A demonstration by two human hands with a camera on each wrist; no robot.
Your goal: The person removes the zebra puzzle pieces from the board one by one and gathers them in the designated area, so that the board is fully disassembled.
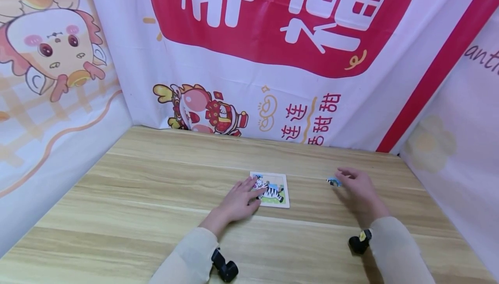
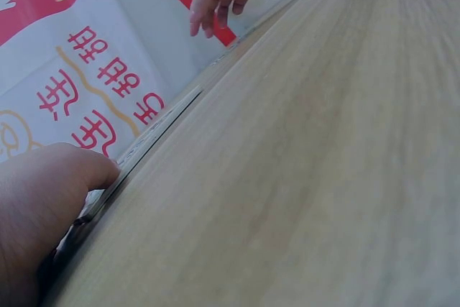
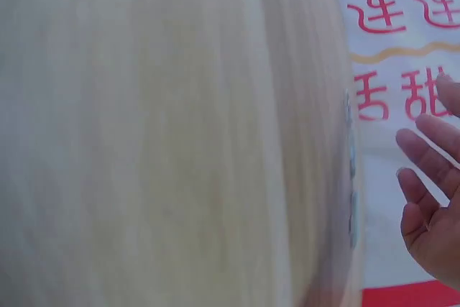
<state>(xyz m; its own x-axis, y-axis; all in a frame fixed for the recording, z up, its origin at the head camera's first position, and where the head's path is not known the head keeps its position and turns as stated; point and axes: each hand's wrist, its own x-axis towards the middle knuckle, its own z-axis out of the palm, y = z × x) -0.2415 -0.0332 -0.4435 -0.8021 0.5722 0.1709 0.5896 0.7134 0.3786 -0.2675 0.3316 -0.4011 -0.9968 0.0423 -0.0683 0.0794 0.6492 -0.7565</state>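
A square jigsaw board (image 1: 286, 193) with a pale frame and a zebra picture lies flat on the table. My left hand (image 1: 240, 199) rests over its left side, fingers spread across the picture. In the left wrist view, the thumb of the left hand (image 2: 43, 199) touches the board's edge (image 2: 162, 127). To the right of the board lies a loose blue, green and black puzzle piece (image 1: 333, 181). Just above and beside that piece is my right hand (image 1: 355, 184). The right wrist view shows the right hand (image 3: 435, 185) with loosely bent fingers apart, holding nothing.
The wood-grain table (image 1: 156, 214) stretches around the board. A printed cloth (image 1: 249, 102) with red lettering hangs at the back edge, and more cloth closes both sides. Thin puzzle pieces (image 3: 353, 219) show edge-on in the right wrist view. Each sleeve carries a black wrist camera (image 1: 225, 267).
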